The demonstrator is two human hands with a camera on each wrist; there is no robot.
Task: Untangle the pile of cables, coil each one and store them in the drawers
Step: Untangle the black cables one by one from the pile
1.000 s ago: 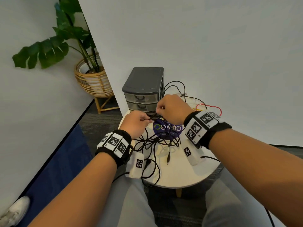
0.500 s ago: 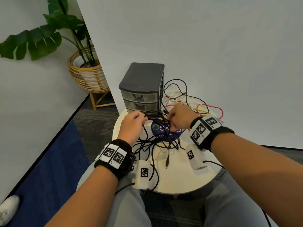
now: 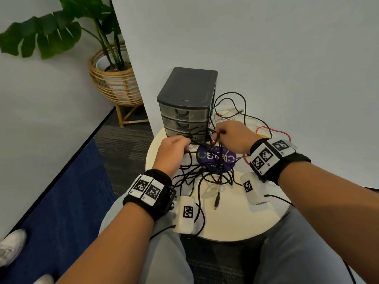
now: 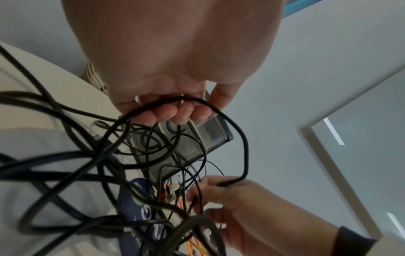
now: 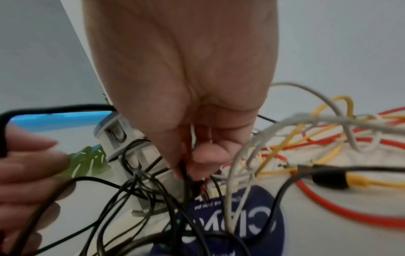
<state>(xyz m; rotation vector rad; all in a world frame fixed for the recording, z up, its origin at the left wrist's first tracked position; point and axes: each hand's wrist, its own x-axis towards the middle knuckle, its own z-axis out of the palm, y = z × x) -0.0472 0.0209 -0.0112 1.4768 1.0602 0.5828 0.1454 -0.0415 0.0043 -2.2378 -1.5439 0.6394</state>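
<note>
A tangle of black cables (image 3: 205, 175) lies on the round cream table (image 3: 235, 218), in front of a grey three-drawer unit (image 3: 188, 95) whose drawers are all closed. My left hand (image 3: 184, 145) curls its fingers (image 4: 166, 112) round one black cable (image 4: 238, 131). That cable loops over to my right hand (image 3: 218, 134), which pinches it near its end (image 4: 228, 182) between thumb and fingers (image 5: 208, 154), just in front of the lowest drawer. Red, yellow and white cables (image 3: 272, 132) are piled behind my right hand.
A round purple printed disc (image 3: 215, 158) lies under the cables. A loose plug end (image 3: 216, 201) points toward me. A white wall panel stands close behind the table. At the far left on the floor stand a potted plant in a wicker basket (image 3: 114, 78) and a white shoe (image 3: 10, 247).
My hands, together over the tangle a second ago, have drawn apart. The right hand moved right and back toward the drawers, with a black cable now looped between the two hands.
</note>
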